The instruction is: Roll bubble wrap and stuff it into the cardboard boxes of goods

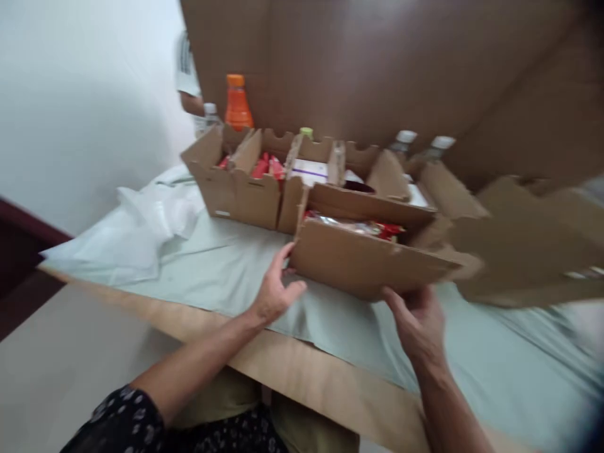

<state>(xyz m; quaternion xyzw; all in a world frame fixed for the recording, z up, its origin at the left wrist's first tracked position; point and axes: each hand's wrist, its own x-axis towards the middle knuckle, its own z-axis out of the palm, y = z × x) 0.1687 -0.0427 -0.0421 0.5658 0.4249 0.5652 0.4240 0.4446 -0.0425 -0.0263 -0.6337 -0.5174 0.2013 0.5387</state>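
An open cardboard box [349, 258] with red and shiny packets [372, 228] inside stands in front of a row of similar boxes. At its left end is my left hand [278, 289], fingers apart, the fingertips touching the lower left corner. My right hand [419, 321] grips the box's lower right part, thumb on the front face and the other fingers under or behind it, partly hidden. Behind are a box with red packets [268, 166] and one with a white carton [309, 171].
A crumpled clear plastic bag [151, 220] lies on the cloth-covered table [226, 264] at the left. An orange bottle [238, 104] and bottles with white caps [442, 143] stand behind the boxes. More cardboard [528, 239] is at the right. A person's arm [191, 102] shows behind.
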